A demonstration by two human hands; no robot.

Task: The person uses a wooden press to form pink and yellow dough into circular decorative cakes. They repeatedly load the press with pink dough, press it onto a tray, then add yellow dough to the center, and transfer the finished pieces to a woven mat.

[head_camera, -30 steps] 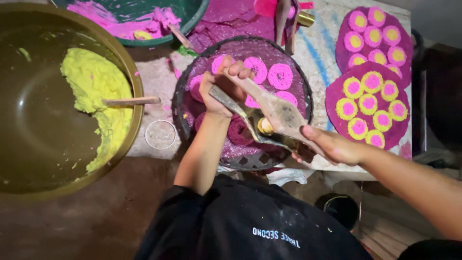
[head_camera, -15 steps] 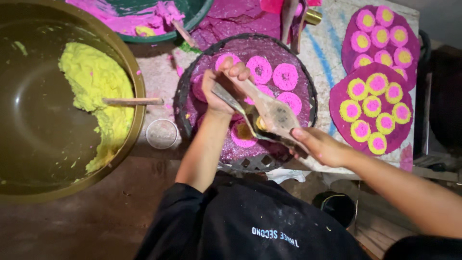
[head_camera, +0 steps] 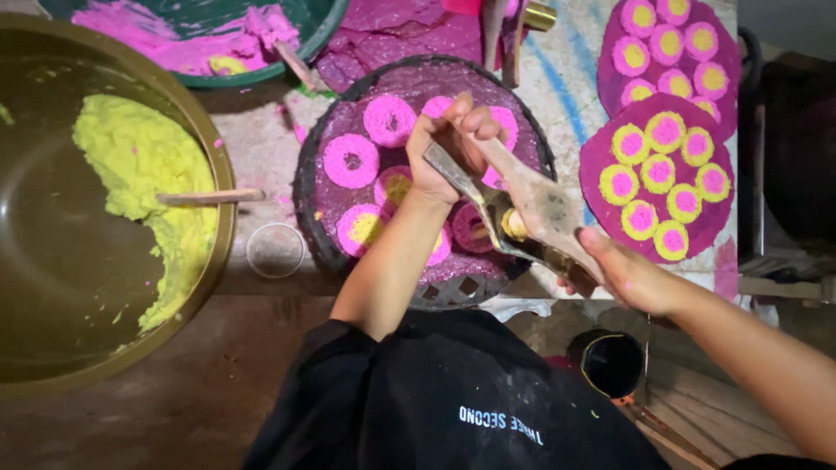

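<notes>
My left hand (head_camera: 453,144) grips the far end of a two-leaf wooden press (head_camera: 535,209), held over a round dark woven tray (head_camera: 305,200). The press's near handle end rests in my right hand (head_camera: 627,278), off the tray's right edge. A small lump of yellow dough (head_camera: 514,224) shows between the wooden leaves. On the tray's purple lining lie several pink dough rings (head_camera: 351,161), some with yellow centres (head_camera: 364,228). My forearm hides part of the tray.
A large brass-coloured bowl (head_camera: 52,261) at left holds yellow dough (head_camera: 139,165) and a wooden stick (head_camera: 209,198). A green basin (head_camera: 322,26) with pink dough (head_camera: 157,35) sits at the top. Purple sheets (head_camera: 601,165) carrying pink-and-yellow discs lie at right. A small clear ring (head_camera: 274,251) lies beside the tray.
Both hands keep hold of the press over the tray. My right hand has shifted slightly along the handle end, and the view has moved a little.
</notes>
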